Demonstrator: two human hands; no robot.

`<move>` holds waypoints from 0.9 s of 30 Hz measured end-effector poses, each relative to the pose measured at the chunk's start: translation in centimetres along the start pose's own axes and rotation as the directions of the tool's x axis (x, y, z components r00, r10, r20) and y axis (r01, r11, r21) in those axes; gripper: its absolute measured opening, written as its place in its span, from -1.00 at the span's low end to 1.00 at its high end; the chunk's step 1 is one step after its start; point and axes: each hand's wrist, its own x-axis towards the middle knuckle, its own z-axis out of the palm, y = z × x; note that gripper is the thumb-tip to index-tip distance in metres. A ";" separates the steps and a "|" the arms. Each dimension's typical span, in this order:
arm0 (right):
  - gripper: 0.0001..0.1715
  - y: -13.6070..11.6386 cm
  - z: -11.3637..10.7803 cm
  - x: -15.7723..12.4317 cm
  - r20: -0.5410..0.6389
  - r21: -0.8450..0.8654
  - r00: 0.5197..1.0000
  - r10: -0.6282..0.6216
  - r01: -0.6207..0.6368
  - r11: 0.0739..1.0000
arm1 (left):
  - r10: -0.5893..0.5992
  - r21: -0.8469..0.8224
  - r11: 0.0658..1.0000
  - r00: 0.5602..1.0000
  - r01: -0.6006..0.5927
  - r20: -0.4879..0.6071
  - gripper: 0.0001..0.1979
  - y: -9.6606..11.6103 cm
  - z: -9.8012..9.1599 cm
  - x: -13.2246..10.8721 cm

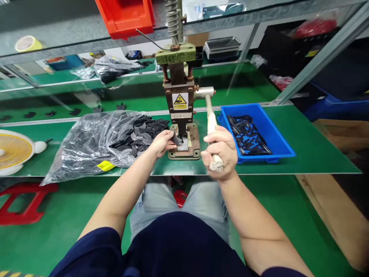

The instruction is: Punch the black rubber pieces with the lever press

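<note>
A hand-lever press with a yellow warning label stands in front of me on the green bench. My right hand is wrapped round its lever, whose lower end is covered in pale wrapping. With my left hand I pinch a dark flat plastic piece at the press base, under the ram. Whether the ram touches that piece I cannot tell. Left of the press, many curved black pieces spill from a clear plastic bag.
Right of the press sits a blue bin holding small black parts. A fan stands at the left. Overhead runs a metal shelf with an orange bin and a tape roll. Several black pieces line the bench's back edge.
</note>
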 end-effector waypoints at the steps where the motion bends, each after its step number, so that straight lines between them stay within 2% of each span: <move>1: -0.86 0.0 -0.1 0.1 0.010 0.009 1.000 -0.001 0.001 1.000 | 0.013 0.007 1.000 0.999 -0.013 -0.030 -0.76 0.1 -0.6 -0.1; 4: -0.86 0.0 -0.2 0.1 0.021 0.014 1.000 -0.002 0.001 1.000 | 0.047 0.026 0.999 0.993 -0.045 -0.104 -0.73 0.3 -2.1 -0.4; 6: -0.86 0.1 -0.2 0.1 0.020 0.010 1.000 -0.007 0.007 1.000 | 0.061 0.052 0.997 0.992 -0.056 -0.110 -0.74 0.3 -2.7 -0.6; 14: -0.87 0.7 -0.2 -0.3 0.018 -0.001 1.000 0.001 -0.001 1.000 | 0.121 0.207 0.973 0.990 -0.104 -0.070 -0.69 0.2 -2.4 0.5; 18: -0.87 0.8 -0.1 -0.5 -0.002 -0.019 1.000 0.003 -0.003 1.000 | 0.174 0.281 0.947 0.984 -0.155 -0.045 -0.66 0.2 -2.4 1.5; 22: -0.85 0.9 0.1 -0.6 -0.037 -0.028 0.999 0.020 -0.021 0.999 | 0.142 0.381 0.914 0.990 -0.141 0.025 -0.61 0.1 -2.4 2.4; 27: -0.77 1.0 0.4 -0.6 -0.089 -0.010 0.996 0.017 -0.018 1.000 | 0.129 0.385 0.908 0.984 -0.167 0.123 -0.62 -0.1 -2.9 3.8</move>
